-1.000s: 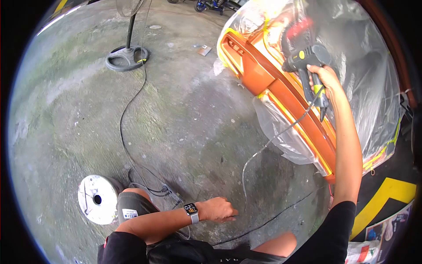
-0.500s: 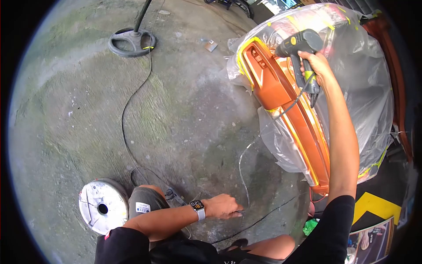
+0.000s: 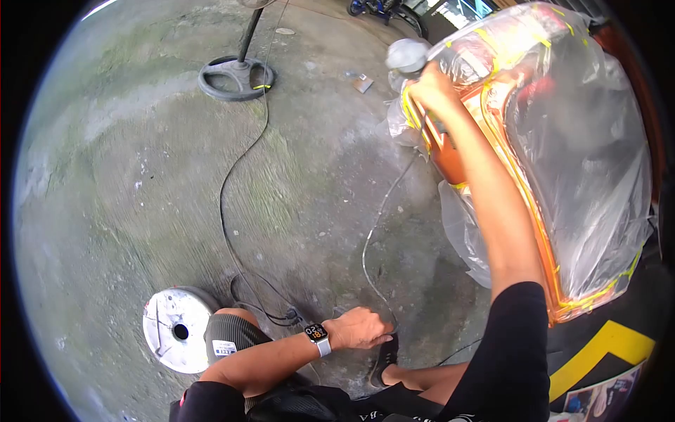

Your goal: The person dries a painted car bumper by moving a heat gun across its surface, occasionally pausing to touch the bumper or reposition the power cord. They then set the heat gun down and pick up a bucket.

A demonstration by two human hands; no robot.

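Note:
My right hand [image 3: 434,90] is closed round the dark heat gun [image 3: 408,56] at the top end of the orange panel [image 3: 447,158]; most of the gun's grip is hidden behind the hand. Its grey cord [image 3: 373,235] hangs down toward my left hand [image 3: 358,328]. The fingers of that hand are curled low in front of me, and the cord reaches their tips; what they hold, if anything, is hidden. Clear plastic sheeting [image 3: 583,155], edged with yellow tape, surrounds the panel. My right forearm covers part of it.
A round white drum [image 3: 165,320] stands beside my knee at lower left. A black cable [image 3: 222,193] crosses the floor from the round stand base [image 3: 218,79] to a plug connection [image 3: 290,315]. Yellow floor marking [image 3: 598,359] and a printed picture [image 3: 605,401] lie at lower right.
My right hand has carried the heat gun left, to the panel's upper end, and the gun has turned. The cord has swung left with it. My left hand stays low with its fingers curled.

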